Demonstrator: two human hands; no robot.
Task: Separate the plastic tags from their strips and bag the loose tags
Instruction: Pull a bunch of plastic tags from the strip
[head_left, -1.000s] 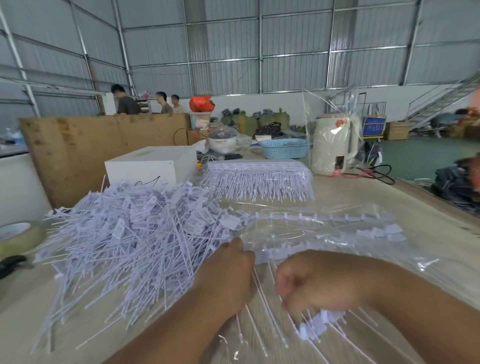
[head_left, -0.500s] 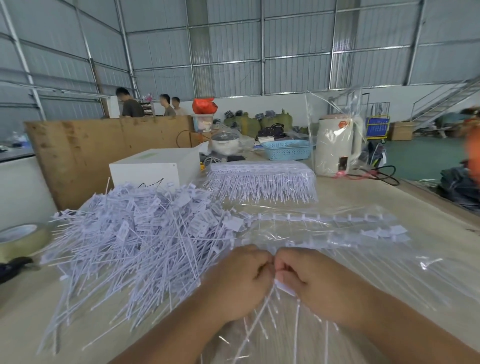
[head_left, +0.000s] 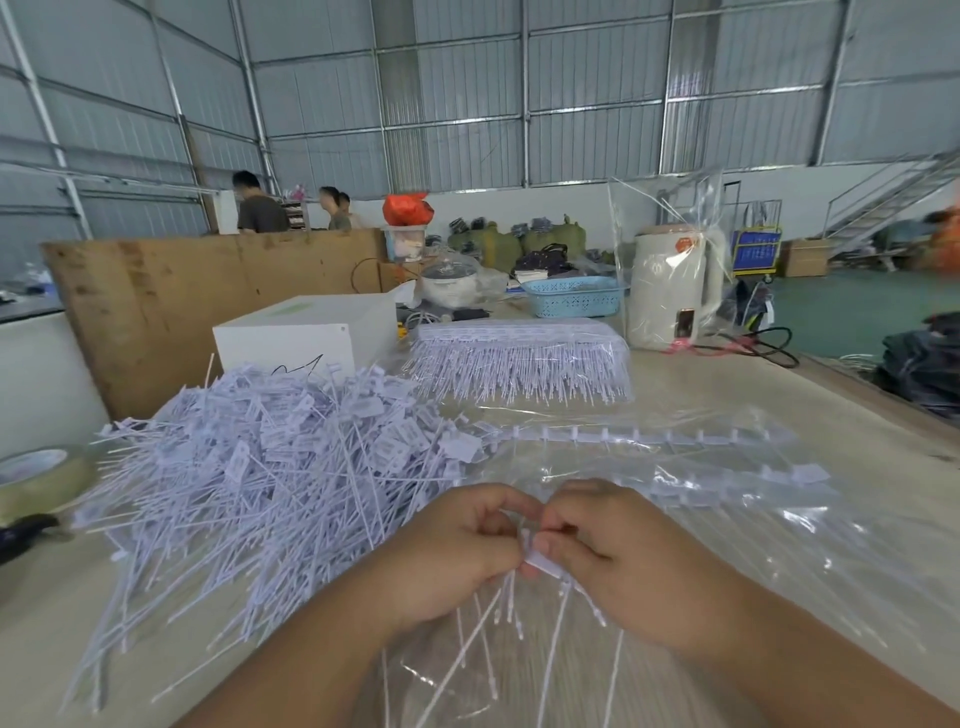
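Hands meet just right of the loose-tag pile (head_left: 270, 467), left hand (head_left: 457, 545) and right hand (head_left: 613, 561) fingertips pinched on one tag strip (head_left: 540, 558) over the clear bag (head_left: 727, 545), likely to snap tags off.

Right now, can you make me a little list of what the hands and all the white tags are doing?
left hand: pinches the tag strip
right hand: pinches the same tag strip, close beside the left
loose tags: big heap on the table, left of the hands
clear bag: lying flat under the hands
uncut strips: stacked behind the heap
white box: behind the heap
blue basket: far back
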